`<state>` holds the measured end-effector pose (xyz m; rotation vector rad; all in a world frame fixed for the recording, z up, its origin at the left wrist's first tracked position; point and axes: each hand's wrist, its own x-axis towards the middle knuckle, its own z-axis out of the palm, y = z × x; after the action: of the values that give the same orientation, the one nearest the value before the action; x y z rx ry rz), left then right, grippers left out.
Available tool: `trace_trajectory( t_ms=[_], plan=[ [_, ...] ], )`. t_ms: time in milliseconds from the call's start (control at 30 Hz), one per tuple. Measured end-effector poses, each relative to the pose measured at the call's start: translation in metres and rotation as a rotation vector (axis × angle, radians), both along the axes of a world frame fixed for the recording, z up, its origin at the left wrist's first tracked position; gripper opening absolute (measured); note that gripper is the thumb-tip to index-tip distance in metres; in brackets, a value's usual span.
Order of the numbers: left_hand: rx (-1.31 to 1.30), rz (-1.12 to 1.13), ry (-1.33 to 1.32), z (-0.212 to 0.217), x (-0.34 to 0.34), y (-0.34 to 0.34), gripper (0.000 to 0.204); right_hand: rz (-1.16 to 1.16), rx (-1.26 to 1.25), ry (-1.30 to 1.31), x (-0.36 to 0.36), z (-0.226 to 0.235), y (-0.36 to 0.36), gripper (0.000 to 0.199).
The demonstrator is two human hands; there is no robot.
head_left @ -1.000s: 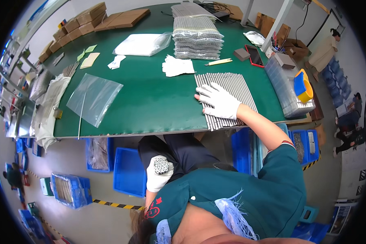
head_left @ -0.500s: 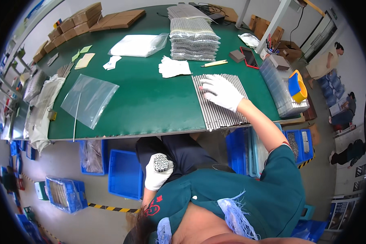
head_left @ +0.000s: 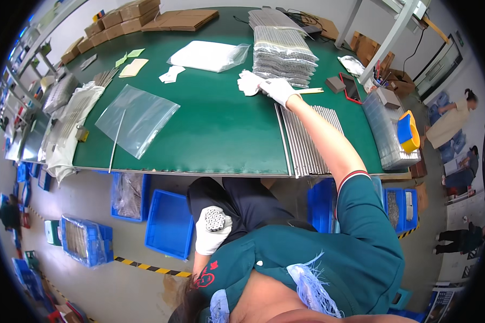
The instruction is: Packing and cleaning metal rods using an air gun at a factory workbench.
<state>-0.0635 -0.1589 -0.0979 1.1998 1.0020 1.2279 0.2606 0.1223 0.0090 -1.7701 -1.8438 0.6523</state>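
My left hand [head_left: 209, 237], in a white glove, is wrapped round a bundle of metal tubes [head_left: 215, 219] above my lap; their hollow ends face up. On the green table, my gloved right hand [head_left: 279, 91] reaches past a row of silver tubes [head_left: 312, 142] to a crumpled white cloth [head_left: 248, 83]. Its fingers are closed at the cloth's right side and appear to pinch it. Close by on the right lies a yellow cutter knife [head_left: 310, 91]. At the row's left side, a couple of tubes lie slightly apart from the others.
Packed bundles in plastic [head_left: 283, 54] are stacked behind the cloth. A clear bag [head_left: 137, 121] with a thin rod lies left; a red-edged phone [head_left: 351, 88] and a clear bin [head_left: 385, 132] with a tape dispenser [head_left: 408, 132] stand right. Below are blue crates [head_left: 168, 223].
My right hand has left the row of tubes and moved away from me to the white cloth, which is now more bunched. My left hand keeps its bundle. The view has shifted.
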Motion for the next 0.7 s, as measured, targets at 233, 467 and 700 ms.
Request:
trace_trajectory(
  t_ms=[233,467,700],
  plan=[
    [0.03,0.013,0.033,0.002,0.004,0.007,0.036,-0.343,-0.272,1.376,-0.016,-0.023,0.003,0.023],
    [-0.005,-0.076,-0.016,0.005,0.004,0.002,0.042,0.008,-0.42,1.644,-0.06,-0.007,-0.034,0.023],
    [0.063,-0.02,0.087,0.005,0.002,0.001,0.042,-0.162,-0.5,2.036,-0.04,0.012,-0.059,0.022]
  ],
)
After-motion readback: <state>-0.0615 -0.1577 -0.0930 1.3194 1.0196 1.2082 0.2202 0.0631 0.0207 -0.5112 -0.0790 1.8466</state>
